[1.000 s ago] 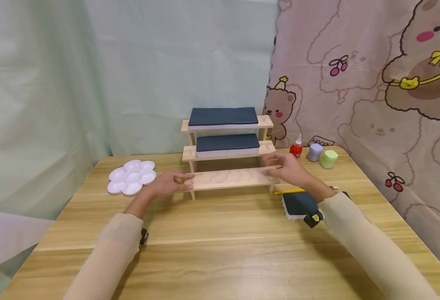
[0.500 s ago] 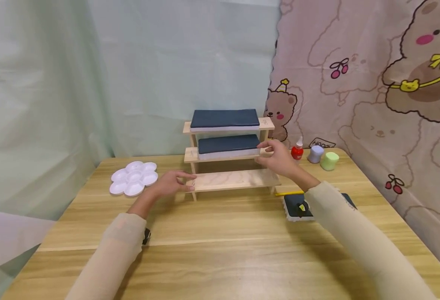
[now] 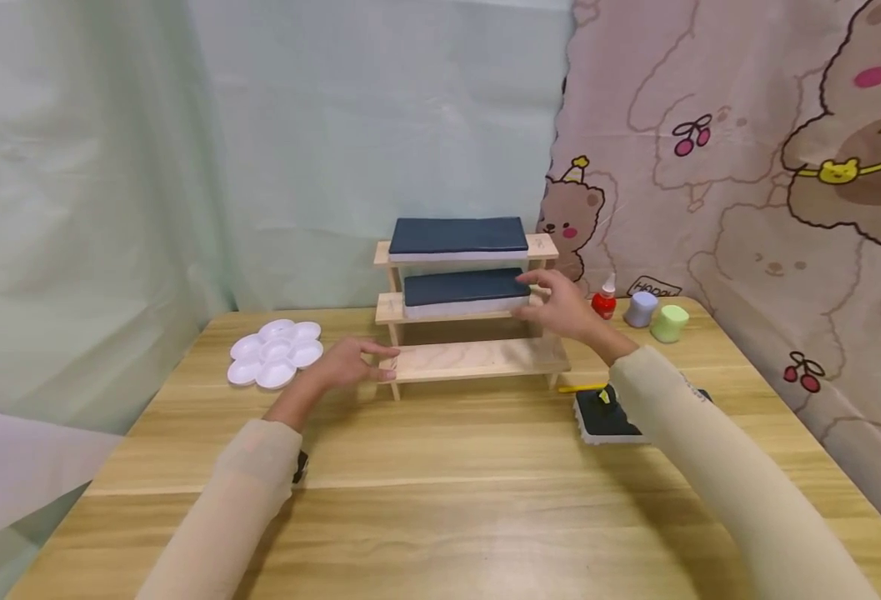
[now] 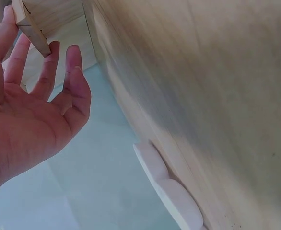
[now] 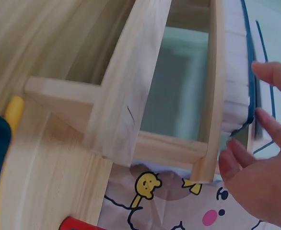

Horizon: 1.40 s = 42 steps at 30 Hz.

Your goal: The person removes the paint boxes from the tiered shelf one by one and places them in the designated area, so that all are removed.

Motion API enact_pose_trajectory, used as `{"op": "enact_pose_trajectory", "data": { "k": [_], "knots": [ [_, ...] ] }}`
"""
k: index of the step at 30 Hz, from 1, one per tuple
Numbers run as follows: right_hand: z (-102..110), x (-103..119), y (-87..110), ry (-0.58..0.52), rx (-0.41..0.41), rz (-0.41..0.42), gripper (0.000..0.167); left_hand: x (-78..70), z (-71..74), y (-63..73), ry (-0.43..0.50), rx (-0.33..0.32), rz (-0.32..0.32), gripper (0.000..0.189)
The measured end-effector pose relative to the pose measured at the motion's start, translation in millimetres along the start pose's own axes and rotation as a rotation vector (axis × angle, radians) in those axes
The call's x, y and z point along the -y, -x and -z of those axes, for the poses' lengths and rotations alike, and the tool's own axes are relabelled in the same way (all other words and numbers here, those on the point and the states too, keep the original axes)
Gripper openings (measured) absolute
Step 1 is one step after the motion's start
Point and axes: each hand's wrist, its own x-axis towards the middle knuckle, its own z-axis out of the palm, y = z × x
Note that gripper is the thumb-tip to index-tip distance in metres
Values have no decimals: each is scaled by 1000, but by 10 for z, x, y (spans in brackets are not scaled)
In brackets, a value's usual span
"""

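1. Currently, your main risk is likely the middle slab (image 3: 467, 289), the dark-topped white one lying on the middle shelf (image 3: 389, 308): a push from the right at its end could slide it askew or leave it overhanging the shelf edge.
2. Lifting or tugging at the bottom shelf (image 3: 481, 358) with your left hand (image 3: 348, 364) could rock the wooden stand, and the top slab (image 3: 458, 237) might shift as well.
3. Your right forearm crosses above the table slab (image 3: 608, 415) and close to the yellow stick (image 3: 581, 388); a dropped elbow or sleeve could drag either one.
4. Your left arm reaches forward from the near edge, with finger and thumb pinching the left end of the bottom shelf. In the left wrist view the other fingers bend beneath that wooden end.
5. Your right hand (image 3: 563, 311) comes in from the right, finger and thumb spread around the right end of the middle slab. You cannot tell from these views whether it pinches the slab or merely sits against it; in the right wrist view the fingertips are by its blue cover, loosely bent.
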Motion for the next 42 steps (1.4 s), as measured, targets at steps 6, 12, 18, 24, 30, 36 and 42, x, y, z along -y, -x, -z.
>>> {"op": "enact_pose_trajectory", "data": {
  "k": [6, 12, 18, 24, 30, 36, 42],
  "knots": [
    [-7, -23, -80, -41, 17, -9, 60, -1, -12, -1, 13, -11, 13, 48],
    [-11, -55, -156, 0, 61, -41, 70, -28, -10, 10, 33, -7, 33, 49],
    [-22, -103, -212, 1, 48, -28, 57, -23, 0, 5, 29, 3, 28, 49],
    [-6, -129, -230, -26, 29, -34, 56, -36, 10, 7, 35, 11, 40, 50],
    [-2, -109, -295, -51, 68, -40, 63, -25, 13, 1, 38, 16, 55, 50],
    [-5, -98, -315, -64, 60, -60, 61, -14, 8, -3, 38, 21, 68, 50],
    [-14, -70, -276, -78, 22, -69, 61, -10, 16, -2, 23, 23, 72, 51]
  ]
}}
